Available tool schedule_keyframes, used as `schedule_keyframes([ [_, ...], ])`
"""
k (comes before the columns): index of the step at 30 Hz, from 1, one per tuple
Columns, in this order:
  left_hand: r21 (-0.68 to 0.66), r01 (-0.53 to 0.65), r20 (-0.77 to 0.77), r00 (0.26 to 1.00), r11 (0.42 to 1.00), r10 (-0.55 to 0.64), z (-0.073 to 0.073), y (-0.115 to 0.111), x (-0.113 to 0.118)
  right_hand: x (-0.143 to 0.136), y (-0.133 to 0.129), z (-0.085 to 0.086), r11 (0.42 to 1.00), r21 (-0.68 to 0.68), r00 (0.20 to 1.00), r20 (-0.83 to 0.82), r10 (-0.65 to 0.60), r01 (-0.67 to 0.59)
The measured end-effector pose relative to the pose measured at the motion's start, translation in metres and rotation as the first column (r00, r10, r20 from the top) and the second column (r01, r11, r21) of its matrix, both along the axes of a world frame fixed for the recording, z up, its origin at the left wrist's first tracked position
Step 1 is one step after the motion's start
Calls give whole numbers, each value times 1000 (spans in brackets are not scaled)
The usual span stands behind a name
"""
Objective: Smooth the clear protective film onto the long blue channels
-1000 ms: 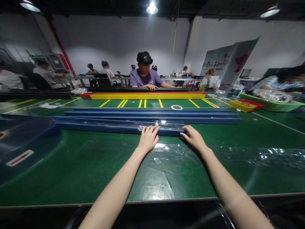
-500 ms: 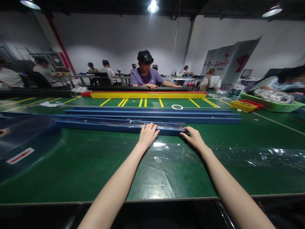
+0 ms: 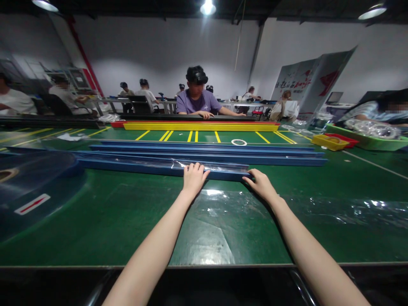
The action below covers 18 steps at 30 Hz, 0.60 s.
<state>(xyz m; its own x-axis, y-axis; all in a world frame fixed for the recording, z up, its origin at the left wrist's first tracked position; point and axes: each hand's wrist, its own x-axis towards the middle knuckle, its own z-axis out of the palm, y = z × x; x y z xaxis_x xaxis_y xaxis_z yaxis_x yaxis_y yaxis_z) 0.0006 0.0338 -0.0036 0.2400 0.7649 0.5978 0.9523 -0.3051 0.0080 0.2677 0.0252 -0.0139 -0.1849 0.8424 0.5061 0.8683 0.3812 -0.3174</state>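
A long blue channel strip lies across the green table, with clear film along its top. My left hand rests on the strip and film near its right part, fingers pointing forward over the edge. At the strip's right end, my right hand grips the tip between thumb and fingers. More blue strips lie just behind. A wide sheet of clear film is spread on the table below both hands.
A large film-wrapped roll sits at the left. Yellow strips and a white ring lie farther back. At the right are a yellow tray and a green basin. A person in purple sits opposite.
My left hand has slid slightly left along the blue strip. My right hand stays at the strip's end. The whole view has shifted a little.
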Motion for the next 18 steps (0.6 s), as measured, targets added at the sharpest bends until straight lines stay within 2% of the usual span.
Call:
schedule_keyframes([
  [11, 1, 10, -15, 1000, 1000, -10, 0, 1, -1, -3, -4, 4, 1000, -2, 999, 35, -12, 12],
  [18, -19, 7, -13, 1000, 1000, -8, 0, 1, -1, -1, -1, 0, 1000, 22, 999, 40, -7, 6],
])
